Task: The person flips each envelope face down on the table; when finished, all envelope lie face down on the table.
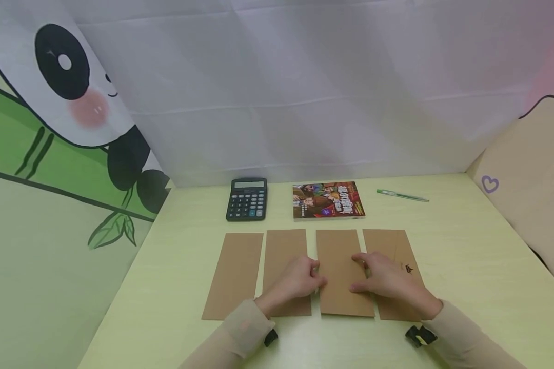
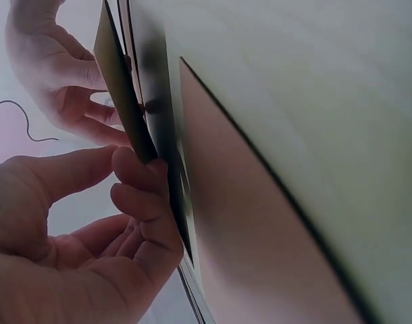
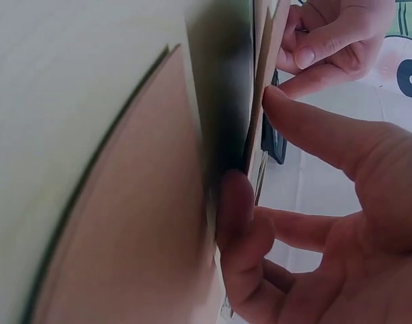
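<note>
Four flat brown kraft-paper pieces lie side by side in the head view. My left hand [image 1: 295,281] pinches the left edge of the third piece [image 1: 339,266], and my right hand [image 1: 390,279] holds its right edge. In the left wrist view the gripped piece [image 2: 118,84] is seen edge-on, raised slightly with dark shadow beneath. My left forearm and hand overlap the second piece [image 1: 283,246]. The rightmost piece [image 1: 388,243], printed with a small crown, is partly hidden under my right hand. Farthest left is a plain piece [image 1: 235,274].
Behind the row stand a black calculator [image 1: 247,200], a colourful comic-style book [image 1: 328,200] and a green-and-clear pen [image 1: 402,195], all lying on the pale yellow table [image 1: 157,287]. A white cloth [image 1: 304,92] hangs at the back, with a panda-painted wall to the left.
</note>
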Available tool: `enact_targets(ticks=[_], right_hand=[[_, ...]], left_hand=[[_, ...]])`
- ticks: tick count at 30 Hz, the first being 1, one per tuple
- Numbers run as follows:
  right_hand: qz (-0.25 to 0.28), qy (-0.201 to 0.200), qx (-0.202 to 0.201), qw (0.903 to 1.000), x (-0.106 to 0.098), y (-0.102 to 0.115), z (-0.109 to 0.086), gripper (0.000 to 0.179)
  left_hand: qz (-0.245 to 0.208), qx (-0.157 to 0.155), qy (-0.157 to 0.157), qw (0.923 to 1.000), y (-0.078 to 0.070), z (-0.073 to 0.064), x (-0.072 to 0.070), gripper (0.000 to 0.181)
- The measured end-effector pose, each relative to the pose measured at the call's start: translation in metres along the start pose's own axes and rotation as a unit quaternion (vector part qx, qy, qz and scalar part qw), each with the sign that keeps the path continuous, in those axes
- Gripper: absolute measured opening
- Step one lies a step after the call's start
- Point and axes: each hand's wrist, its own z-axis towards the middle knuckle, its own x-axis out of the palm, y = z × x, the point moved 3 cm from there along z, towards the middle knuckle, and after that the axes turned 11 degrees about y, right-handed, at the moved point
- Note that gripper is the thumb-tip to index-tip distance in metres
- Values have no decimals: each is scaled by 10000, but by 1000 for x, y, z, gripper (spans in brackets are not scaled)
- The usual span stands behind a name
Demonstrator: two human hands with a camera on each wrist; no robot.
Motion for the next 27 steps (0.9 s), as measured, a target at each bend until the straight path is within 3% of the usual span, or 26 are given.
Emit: enact_targets(ticks=[5,16,27], right_hand=[[-94,31,21,9999,0,2,0,74],[-269,60,362,9990,4,1,2,74],[-150,46,357,9992,6,-1,5,75]], left_hand=[[119,-100,88,9998,0,1,1,27],[364,-176,52,9992,-2,3,2,20],[346,-226,106,9991,0,5,1,17]])
